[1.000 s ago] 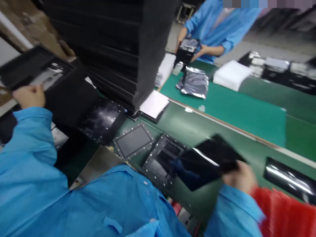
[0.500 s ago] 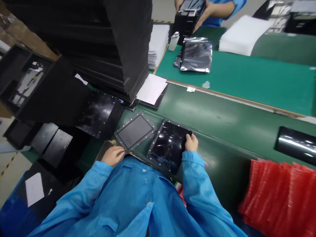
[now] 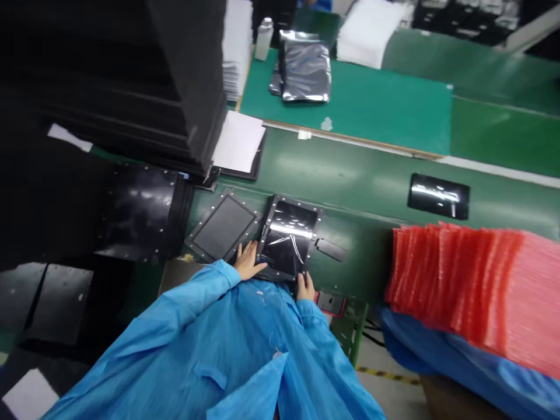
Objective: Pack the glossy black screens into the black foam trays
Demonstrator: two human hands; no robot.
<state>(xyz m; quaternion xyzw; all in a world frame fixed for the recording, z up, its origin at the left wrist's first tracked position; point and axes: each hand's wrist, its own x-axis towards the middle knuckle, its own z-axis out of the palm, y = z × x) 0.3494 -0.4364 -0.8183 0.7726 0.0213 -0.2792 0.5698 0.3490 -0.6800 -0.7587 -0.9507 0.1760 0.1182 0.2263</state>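
Head view: I look down from far away at a green table (image 3: pixel 359 204) and two bare hands in blue sleeves.
Black frame: the frame (image 3: pixel 297 203) lies flat at the near edge of the table, right in front of the person's tummy. Small pale dots run along its rim.
Shiny sheet: a black sheet (image 3: pixel 289 233) lies on the frame, inside the dots, with bright streaks on it.
Left hand: this hand (image 3: pixel 247 261) is loose, with its fingers spread, at the frame's left side. I see nothing held in it.
Right hand: this hand (image 3: pixel 305 287) has its fingers at the frame's near right corner. I cannot tell if they pinch it or just touch it.
Gray plate: it (image 3: pixel 224 228) lies turned at a slant, just left of the frame, near the left fingers.
Dark strip: a small flat piece (image 3: pixel 331 249) lies just right of the frame.
Red bags: a big pile (image 3: pixel 450 280) sits well off to the right.
Other black sheet: it (image 3: pixel 438 196) lies behind the red bags, bright with shine.
White paper: it (image 3: pixel 238 141) rests on a dark flat thing (image 3: pixel 259 158), behind the gray plate.
Far side: a bottle (image 3: pixel 263 39) stands near some silver bags (image 3: pixel 305 67).
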